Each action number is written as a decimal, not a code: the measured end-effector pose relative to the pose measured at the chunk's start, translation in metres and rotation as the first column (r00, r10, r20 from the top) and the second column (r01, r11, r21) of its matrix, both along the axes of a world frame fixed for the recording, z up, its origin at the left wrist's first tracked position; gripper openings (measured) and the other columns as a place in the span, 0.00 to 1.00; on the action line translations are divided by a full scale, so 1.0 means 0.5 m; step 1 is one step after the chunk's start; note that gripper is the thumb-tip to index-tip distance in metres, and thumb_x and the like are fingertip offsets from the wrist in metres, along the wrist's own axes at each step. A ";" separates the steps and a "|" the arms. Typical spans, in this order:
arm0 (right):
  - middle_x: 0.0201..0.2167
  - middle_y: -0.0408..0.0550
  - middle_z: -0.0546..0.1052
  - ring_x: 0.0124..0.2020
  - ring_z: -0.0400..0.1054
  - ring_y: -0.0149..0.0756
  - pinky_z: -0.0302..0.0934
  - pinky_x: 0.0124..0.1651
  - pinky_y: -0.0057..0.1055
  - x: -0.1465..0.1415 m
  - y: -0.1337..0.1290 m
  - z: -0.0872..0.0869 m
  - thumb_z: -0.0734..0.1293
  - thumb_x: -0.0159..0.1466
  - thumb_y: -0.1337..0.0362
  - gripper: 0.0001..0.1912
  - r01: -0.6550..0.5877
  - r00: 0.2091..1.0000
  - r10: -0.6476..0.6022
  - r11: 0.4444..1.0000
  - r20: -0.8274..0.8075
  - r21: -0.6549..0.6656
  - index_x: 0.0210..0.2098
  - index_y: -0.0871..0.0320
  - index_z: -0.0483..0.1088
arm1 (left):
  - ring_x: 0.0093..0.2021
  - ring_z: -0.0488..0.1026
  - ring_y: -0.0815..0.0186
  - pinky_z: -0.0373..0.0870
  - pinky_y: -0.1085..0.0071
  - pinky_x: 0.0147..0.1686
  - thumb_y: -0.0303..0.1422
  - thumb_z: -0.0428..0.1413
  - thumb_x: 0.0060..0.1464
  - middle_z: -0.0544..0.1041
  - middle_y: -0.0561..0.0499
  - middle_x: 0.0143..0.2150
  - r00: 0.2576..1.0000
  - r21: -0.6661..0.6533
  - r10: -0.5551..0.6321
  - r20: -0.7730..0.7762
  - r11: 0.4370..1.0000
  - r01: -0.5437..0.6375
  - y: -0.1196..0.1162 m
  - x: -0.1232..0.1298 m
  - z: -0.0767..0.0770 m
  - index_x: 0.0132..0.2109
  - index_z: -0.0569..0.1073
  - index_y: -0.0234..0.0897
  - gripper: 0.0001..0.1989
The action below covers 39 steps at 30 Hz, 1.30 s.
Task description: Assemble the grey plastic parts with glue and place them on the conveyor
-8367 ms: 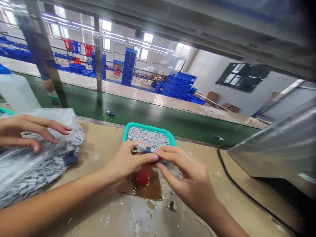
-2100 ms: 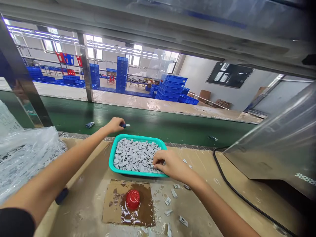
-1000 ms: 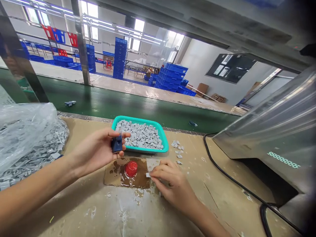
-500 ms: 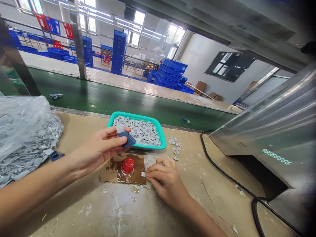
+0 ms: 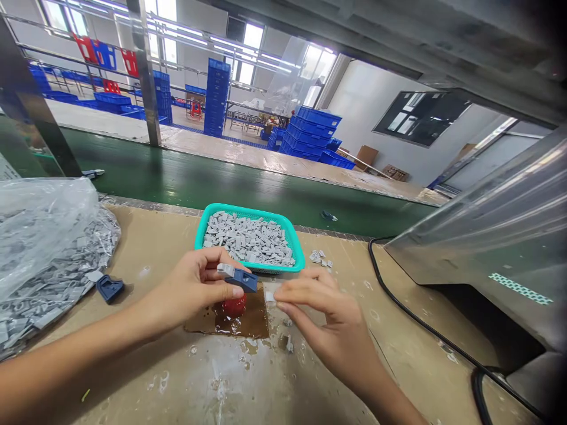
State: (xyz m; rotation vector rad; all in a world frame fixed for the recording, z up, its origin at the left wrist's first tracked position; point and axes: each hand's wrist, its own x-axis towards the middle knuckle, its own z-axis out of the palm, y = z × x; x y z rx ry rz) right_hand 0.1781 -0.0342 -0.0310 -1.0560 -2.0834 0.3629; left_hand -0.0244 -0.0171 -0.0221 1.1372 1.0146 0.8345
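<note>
My left hand is closed on a dark blue plastic part with a light grey piece at its upper left end. Opposite it, my right hand pinches a small light grey plastic piece, held a little apart from the blue part. Beneath the left hand, a red rounded object sits on a wet brown board. Just behind both hands stands a turquoise basket filled with small grey pieces.
At left lies a clear plastic bag of grey pieces, with another dark blue part beside it. Loose grey pieces lie right of the basket. Behind runs a green conveyor belt. A black cable and metal housing stand right.
My left hand has turned the blue part and brought it lower and rightward, over the red object. The right hand has lifted the small grey piece from near the board's edge towards it.
</note>
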 end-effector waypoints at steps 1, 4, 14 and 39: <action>0.27 0.43 0.76 0.33 0.64 0.36 0.59 0.37 0.37 -0.006 0.000 0.008 0.65 0.55 0.70 0.06 0.009 0.998 -0.011 1.000 -0.066 -0.022 0.28 0.53 0.73 | 0.30 0.72 0.70 0.68 0.74 0.30 0.26 0.59 0.41 0.76 0.48 0.36 1.000 -0.005 -0.003 0.000 1.000 0.003 0.000 0.002 0.000 0.30 0.67 0.33 0.07; 0.27 0.44 0.76 0.34 0.65 0.37 0.60 0.38 0.38 -0.029 0.002 0.021 0.66 0.55 0.70 0.06 0.035 0.981 -0.045 0.998 -0.190 -0.054 0.27 0.52 0.73 | 0.30 0.72 0.69 0.69 0.73 0.31 0.25 0.59 0.40 0.75 0.48 0.37 1.000 -0.010 -0.006 0.003 1.000 0.006 -0.003 0.008 -0.002 0.29 0.66 0.33 0.08; 0.31 0.45 0.74 0.36 0.64 0.36 0.60 0.39 0.38 -0.047 0.007 0.009 0.65 0.55 0.73 0.09 -0.038 0.989 0.045 0.998 -0.139 0.051 0.31 0.53 0.73 | 0.32 0.71 0.71 0.67 0.76 0.33 0.25 0.61 0.39 0.74 0.52 0.31 0.991 -0.011 0.059 0.120 0.998 -0.058 -0.013 0.014 -0.017 0.28 0.65 0.33 0.10; 0.24 0.52 0.75 0.27 0.70 0.41 0.64 0.30 0.35 -0.018 0.245 -0.019 0.59 0.52 0.72 0.10 -0.088 0.893 0.060 0.995 0.446 0.041 0.21 0.59 0.71 | 0.49 0.65 0.59 0.62 0.54 0.48 0.33 0.51 0.54 0.66 0.44 0.50 0.486 0.575 0.588 -0.647 0.794 -0.195 0.388 -0.211 -0.046 0.51 0.64 0.34 0.18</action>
